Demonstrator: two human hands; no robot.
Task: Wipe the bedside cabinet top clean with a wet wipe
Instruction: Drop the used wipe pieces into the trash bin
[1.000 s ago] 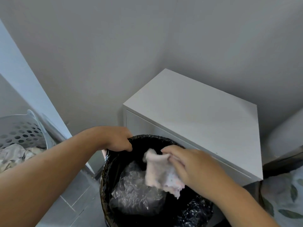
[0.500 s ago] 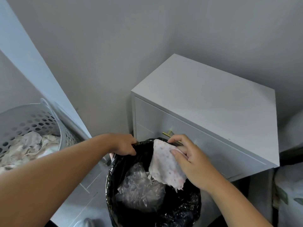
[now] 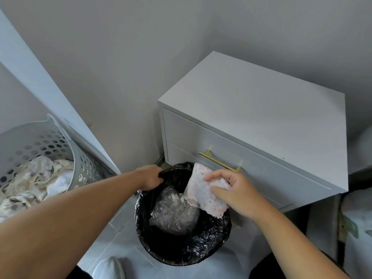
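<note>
While it hangs over the bin's right rim in the lower middle of the frame, the wipe [image 3: 203, 195] is pinched between the thumb and fingers of the right hand [image 3: 235, 195]; its long axis slants from upper left to lower right, the free end dangling into the bin [image 3: 181, 248]. Crumpled clear plastic [image 3: 173, 212] lies just beside it inside. The left hand [image 3: 150, 177] is closed on the black liner at the upper-left rim. The cabinet [image 3: 261, 109] fills the right, its bare top reaching to all four edges, a brass handle [image 3: 219, 161] just above the wipe. A laundry basket [image 3: 36, 158] sits at the left edge.
</note>
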